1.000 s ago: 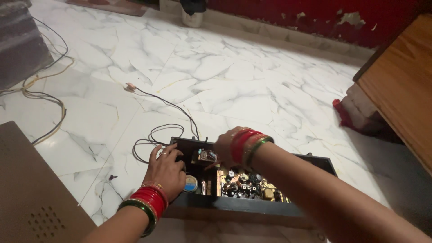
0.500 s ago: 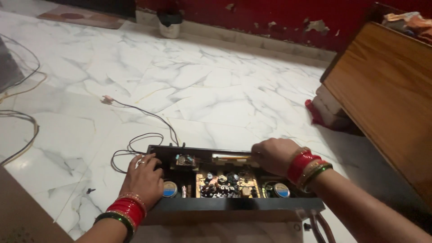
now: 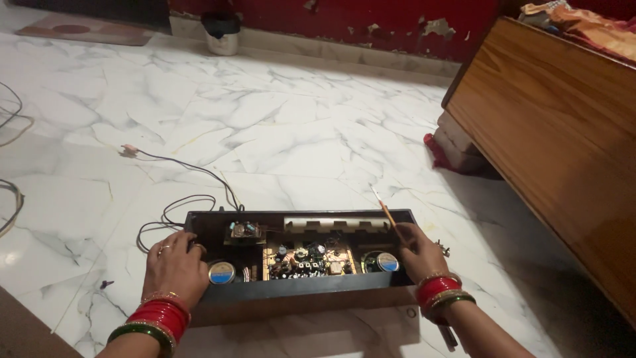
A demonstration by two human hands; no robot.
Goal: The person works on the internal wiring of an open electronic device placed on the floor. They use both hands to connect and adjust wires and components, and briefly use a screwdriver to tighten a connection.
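An open black electronics box (image 3: pixel 298 286) lies on the marble floor. Inside it are a green circuit board (image 3: pixel 305 260), a pale finned bar (image 3: pixel 331 224) and two round blue-topped parts (image 3: pixel 222 272). My left hand (image 3: pixel 175 265) grips the box's left end, fingers curled over the edge. At the box's right end, my right hand (image 3: pixel 416 250) pinches a thin orange-tipped tool (image 3: pixel 383 207) that points up and away. Both wrists wear red and green bangles.
A black cable (image 3: pixel 199 174) runs from the box's back to a small plug (image 3: pixel 129 151). A wooden bed frame (image 3: pixel 550 132) fills the right side, with red cloth (image 3: pixel 438 149) at its foot. A bin (image 3: pixel 222 33) stands by the red wall. More wires (image 3: pixel 10 199) lie at the left edge.
My right hand has slid from the box's middle to its right end, and the thin tool now shows in it. My left hand stayed on the left end. The view shifted right.
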